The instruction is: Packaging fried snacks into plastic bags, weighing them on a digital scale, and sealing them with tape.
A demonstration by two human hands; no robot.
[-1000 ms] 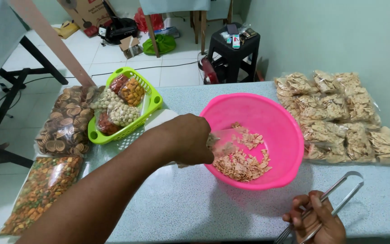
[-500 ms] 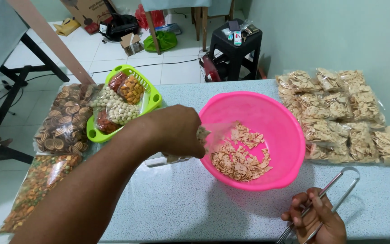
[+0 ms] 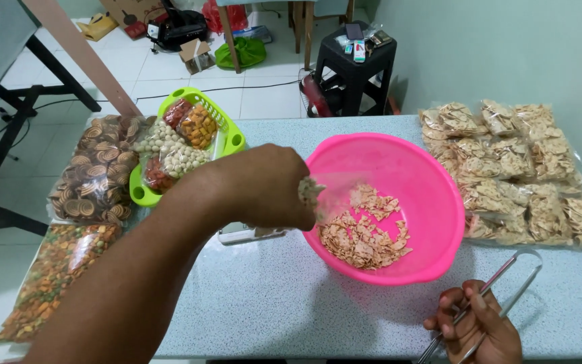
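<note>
My left hand (image 3: 264, 185) hovers at the left rim of a pink plastic bowl (image 3: 432, 195) and grips a small clear plastic bag (image 3: 321, 195) partly filled with pale cracker pieces. More broken crackers (image 3: 365, 236) lie in the bottom of the bowl. My right hand (image 3: 476, 327) rests near the table's front edge, closed around metal tongs (image 3: 506, 286) whose looped end points up and to the right.
A pile of sealed cracker bags (image 3: 513, 168) lies right of the bowl. A green basket (image 3: 227, 138) with snack packs, a bag of spiral biscuits (image 3: 95, 172) and a bag of mixed snacks (image 3: 55, 269) sit at the left. A black stool (image 3: 355, 64) stands behind the table.
My left hand has lifted the bag slightly and shifted it a little left at the bowl's rim. My right hand with the tongs has barely moved.
</note>
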